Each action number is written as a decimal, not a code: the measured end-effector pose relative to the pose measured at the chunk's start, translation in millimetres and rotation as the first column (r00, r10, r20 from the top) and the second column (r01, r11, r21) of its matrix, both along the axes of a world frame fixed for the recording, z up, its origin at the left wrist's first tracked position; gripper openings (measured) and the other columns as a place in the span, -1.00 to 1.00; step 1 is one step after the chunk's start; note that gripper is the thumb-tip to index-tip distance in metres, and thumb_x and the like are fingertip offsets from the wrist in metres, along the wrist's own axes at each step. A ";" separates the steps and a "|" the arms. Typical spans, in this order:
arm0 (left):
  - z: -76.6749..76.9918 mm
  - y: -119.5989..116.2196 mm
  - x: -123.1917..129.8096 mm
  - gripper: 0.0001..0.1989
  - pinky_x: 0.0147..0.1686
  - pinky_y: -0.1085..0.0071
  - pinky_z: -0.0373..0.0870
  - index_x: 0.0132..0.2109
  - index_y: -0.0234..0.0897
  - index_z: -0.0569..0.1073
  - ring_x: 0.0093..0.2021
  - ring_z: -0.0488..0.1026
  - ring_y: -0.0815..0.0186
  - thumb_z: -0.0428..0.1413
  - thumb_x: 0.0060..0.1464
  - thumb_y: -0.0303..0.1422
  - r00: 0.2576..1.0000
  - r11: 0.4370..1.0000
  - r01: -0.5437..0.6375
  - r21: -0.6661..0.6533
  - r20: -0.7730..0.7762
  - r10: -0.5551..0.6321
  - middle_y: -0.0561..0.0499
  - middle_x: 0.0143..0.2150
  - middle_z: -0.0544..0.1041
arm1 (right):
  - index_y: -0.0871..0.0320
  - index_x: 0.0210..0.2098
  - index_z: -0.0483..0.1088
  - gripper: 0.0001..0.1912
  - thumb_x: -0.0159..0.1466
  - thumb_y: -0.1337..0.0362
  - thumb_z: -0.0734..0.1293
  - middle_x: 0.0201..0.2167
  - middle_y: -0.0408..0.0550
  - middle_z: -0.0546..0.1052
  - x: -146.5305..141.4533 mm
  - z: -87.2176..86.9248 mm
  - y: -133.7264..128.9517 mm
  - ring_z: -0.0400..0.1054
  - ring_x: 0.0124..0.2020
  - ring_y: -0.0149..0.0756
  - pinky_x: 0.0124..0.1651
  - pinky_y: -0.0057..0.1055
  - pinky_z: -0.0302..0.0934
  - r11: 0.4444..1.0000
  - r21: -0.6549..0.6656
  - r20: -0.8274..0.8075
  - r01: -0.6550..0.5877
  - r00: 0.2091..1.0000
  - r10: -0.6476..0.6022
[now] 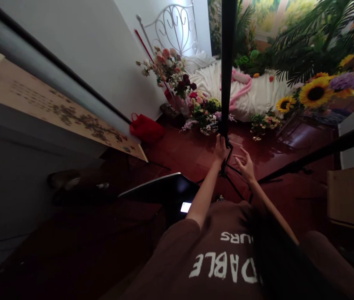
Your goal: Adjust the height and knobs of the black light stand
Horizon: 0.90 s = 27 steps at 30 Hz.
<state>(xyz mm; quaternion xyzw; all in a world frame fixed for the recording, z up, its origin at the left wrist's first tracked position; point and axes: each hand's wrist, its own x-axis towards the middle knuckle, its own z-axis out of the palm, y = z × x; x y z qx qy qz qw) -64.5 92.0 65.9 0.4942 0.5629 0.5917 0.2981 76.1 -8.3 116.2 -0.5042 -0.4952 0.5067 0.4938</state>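
A black tripod stand (228,62) rises upright in front of me, its legs spread on the floor. My left hand (220,148) is closed around its pole, low down near a collar or knob. Just to the right of the pole, my right hand (245,165) hovers with its fingers apart and nothing in them. The left fingertips are partly hidden behind the pole.
A second black pole (320,155) slants in from the right. A dark panel (164,187) and a lit phone screen (185,207) are at left. Beyond are a red bag (145,127), flower bunches (206,106), sunflowers (315,92) and a cardboard box (352,196).
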 end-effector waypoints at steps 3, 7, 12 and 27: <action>-15.0 -29.9 13.4 -0.29 0.33 0.19 0.22 0.27 -0.21 0.31 0.28 0.36 0.19 -0.34 0.30 0.15 0.995 0.994 -0.100 -0.040 0.024 0.101 -0.24 0.18 0.45 | 0.11 0.25 0.20 -0.17 0.11 -0.13 0.43 -0.10 0.08 0.63 34.8 -26.5 -34.2 0.58 -0.41 -0.22 -0.34 -0.30 0.50 0.988 -0.150 -0.005 0.031 0.999 -0.032; -53.7 -81.8 50.2 -0.35 0.35 0.09 0.19 0.31 -0.33 0.24 0.32 0.30 0.09 -0.13 0.31 0.05 0.989 0.952 -0.144 -0.271 -0.018 0.144 -0.38 0.30 0.29 | 0.09 0.10 0.28 -0.28 0.05 -0.10 0.45 -0.21 0.04 0.65 96.8 -62.8 -74.5 0.59 -0.43 -0.18 -0.42 -0.33 0.46 0.927 -0.286 0.052 0.243 0.970 -0.238; -80.2 -122.6 118.8 -0.52 0.31 0.15 0.26 0.22 -0.36 0.33 0.24 0.40 0.13 -0.05 0.33 -0.14 0.951 0.834 0.300 -0.463 0.071 -0.302 -0.35 0.20 0.39 | 0.06 -0.15 0.32 -0.49 0.04 -0.10 0.42 -0.41 -0.03 0.61 165.0 -65.6 -104.1 0.55 -0.50 -0.15 -0.44 -0.23 0.46 0.794 -0.216 0.128 0.569 0.822 -0.555; 33.3 -59.8 272.9 -0.64 -0.09 0.37 0.42 0.05 -0.28 0.37 -0.23 0.48 0.34 -0.05 0.34 -0.10 0.583 0.583 0.809 0.075 0.024 -0.812 -0.06 -0.19 0.52 | 0.16 -0.28 0.47 -0.43 0.24 -0.27 0.29 -0.35 0.13 0.63 278.1 41.6 -54.1 0.44 -0.53 -0.23 -0.54 -0.36 0.30 0.829 -0.357 0.321 0.431 0.890 -0.325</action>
